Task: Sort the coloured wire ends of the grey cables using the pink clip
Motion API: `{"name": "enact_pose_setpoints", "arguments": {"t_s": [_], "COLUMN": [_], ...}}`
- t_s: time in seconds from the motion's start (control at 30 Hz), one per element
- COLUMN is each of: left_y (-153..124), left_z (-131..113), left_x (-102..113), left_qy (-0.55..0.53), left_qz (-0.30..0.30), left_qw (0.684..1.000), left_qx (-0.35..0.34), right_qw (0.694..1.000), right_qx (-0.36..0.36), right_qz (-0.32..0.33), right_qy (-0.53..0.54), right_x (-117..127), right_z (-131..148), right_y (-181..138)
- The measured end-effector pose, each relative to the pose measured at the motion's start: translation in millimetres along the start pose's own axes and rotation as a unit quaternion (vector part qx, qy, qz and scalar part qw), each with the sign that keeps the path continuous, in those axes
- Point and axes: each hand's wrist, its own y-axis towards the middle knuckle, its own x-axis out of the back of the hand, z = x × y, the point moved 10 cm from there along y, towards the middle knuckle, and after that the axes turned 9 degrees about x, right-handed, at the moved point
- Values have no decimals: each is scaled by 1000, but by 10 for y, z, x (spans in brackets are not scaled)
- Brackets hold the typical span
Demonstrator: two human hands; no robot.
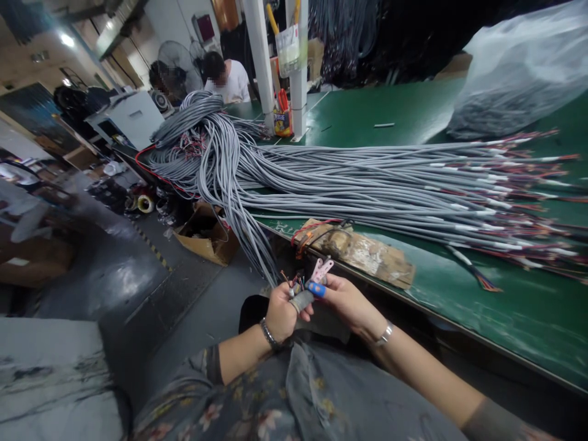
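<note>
In front of my body, my left hand (pixel 282 311) is closed around the end of a grey cable, whose thin coloured wires (pixel 297 284) stick out above the fingers. A grey finger cover (pixel 302 300) is on its thumb. Touching it from the right, my right hand (pixel 351 301) wears a blue thumb cover (pixel 316 289) and pinches a small pale pink V-shaped piece (pixel 321 269) with holes in its ends; its exact kind does not show. Grey cables (pixel 250 236) hang from the bench edge down towards my left hand.
On the green bench (pixel 459 312), a long bundle of grey cables (pixel 344 184) ends in bare coloured wires. A worn cardboard strip (pixel 374 257) lies at the edge, above my hands. A cardboard box (pixel 206 236) stands below. A person (pixel 236 82) sits beyond the post (pixel 298 79).
</note>
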Motion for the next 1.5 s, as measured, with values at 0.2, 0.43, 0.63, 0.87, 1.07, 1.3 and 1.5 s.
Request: {"name": "enact_pose_setpoints", "arguments": {"t_s": [0.2, 0.43, 0.63, 0.87, 1.07, 1.3, 1.5], "left_y": [-15, -55, -62, -93, -96, -24, -20], "left_z": [1, -33, -48, -92, -109, 16, 9], "left_x": [47, 99, 79, 58, -74, -93, -89], "left_qy": [-10, -26, -40, -47, -17, 16, 20], "left_qz": [-16, -47, -43, -22, 25, 29, 23], "left_qw": [1000, 999, 998, 999, 999, 997, 997], "left_qx": [-1, 0, 7, 7, 43, 69, 71], "right_qw": [997, 997, 997, 985, 988, 991, 990], "right_qx": [-6, -16, -5, 3, -20, 7, 34], "right_qz": [-69, -73, -68, -144, -95, -62, -84], "right_qy": [-24, 25, 36, 99, 123, 119, 107], "right_x": [122, 46, 69, 355, 317, 229, 246], "right_z": [2, -24, -50, -73, -120, -17, 36], "right_y": [-56, -99, -83, -53, 62, 152, 143]}}
